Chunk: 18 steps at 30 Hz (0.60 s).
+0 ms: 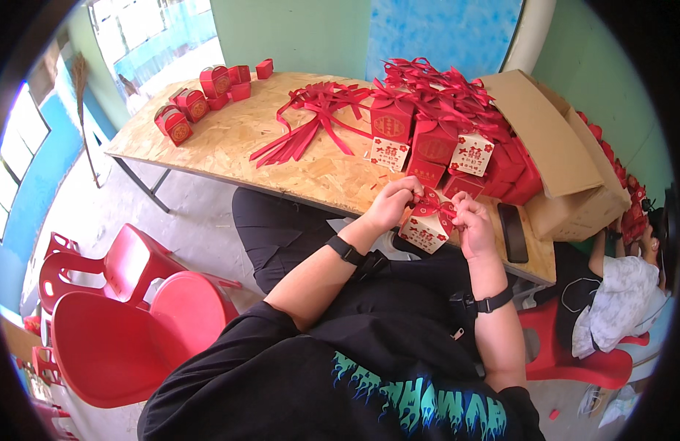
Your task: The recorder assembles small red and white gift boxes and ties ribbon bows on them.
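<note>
A small white and red gift box is held over the table's front edge, close to my lap. A red ribbon is tied in a bow across its top. My left hand pinches the ribbon on the left side of the bow, and my right hand pinches it on the right side. Both sets of fingers are closed, at about the same height. Just beyond them stands a heap of red gift boxes topped with ribbon bows; a few have white fronts.
Loose red ribbons lie spread on the wooden table. Several small red boxes stand at its far left. A black phone and an open cardboard carton are at the right. Red chairs stand left; a seated person is at right.
</note>
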{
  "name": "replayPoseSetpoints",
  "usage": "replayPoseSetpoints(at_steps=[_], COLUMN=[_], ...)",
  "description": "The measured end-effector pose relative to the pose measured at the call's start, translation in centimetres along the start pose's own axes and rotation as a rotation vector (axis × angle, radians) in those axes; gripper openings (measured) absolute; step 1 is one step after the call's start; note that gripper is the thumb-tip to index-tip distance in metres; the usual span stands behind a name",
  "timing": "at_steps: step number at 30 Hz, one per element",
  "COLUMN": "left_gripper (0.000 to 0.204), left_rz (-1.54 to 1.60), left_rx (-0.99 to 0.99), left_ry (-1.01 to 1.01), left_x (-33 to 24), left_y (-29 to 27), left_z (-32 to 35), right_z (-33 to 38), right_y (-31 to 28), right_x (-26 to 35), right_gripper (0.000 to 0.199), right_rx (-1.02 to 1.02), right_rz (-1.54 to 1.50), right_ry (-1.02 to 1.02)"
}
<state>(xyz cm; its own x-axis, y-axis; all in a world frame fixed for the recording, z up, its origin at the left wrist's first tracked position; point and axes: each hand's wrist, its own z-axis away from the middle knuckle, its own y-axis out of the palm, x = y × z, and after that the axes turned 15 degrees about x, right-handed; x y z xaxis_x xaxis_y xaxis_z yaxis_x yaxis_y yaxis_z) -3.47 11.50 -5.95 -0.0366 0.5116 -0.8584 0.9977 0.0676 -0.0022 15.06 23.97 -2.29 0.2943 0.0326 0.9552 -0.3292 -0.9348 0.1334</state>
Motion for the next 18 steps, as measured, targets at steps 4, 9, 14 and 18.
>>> replayPoseSetpoints(at_steps=[4,9,14,18], left_gripper=[0.019,0.019,0.009,0.048], left_rz=[0.070,0.162,-0.009,-0.061], left_rx=[0.008,-0.009,0.032,0.127], left_ry=[-0.014,-0.063,-0.056,-0.108], left_x=[-0.2,-0.2,0.0,-1.2], left_y=[0.2,0.3,-1.1,-0.1], left_z=[0.1,0.1,0.3,0.6], right_z=[0.0,0.3,0.0,0.4], right_y=[0.2,0.2,1.2,0.7], right_x=[0.2,0.1,0.4,0.5], right_gripper=[0.017,0.020,0.025,0.024], right_rx=[-0.031,-0.012,0.008,0.008], right_rz=[-0.043,0.056,0.486,0.519], right_ry=[0.016,0.002,-0.127,-0.125])
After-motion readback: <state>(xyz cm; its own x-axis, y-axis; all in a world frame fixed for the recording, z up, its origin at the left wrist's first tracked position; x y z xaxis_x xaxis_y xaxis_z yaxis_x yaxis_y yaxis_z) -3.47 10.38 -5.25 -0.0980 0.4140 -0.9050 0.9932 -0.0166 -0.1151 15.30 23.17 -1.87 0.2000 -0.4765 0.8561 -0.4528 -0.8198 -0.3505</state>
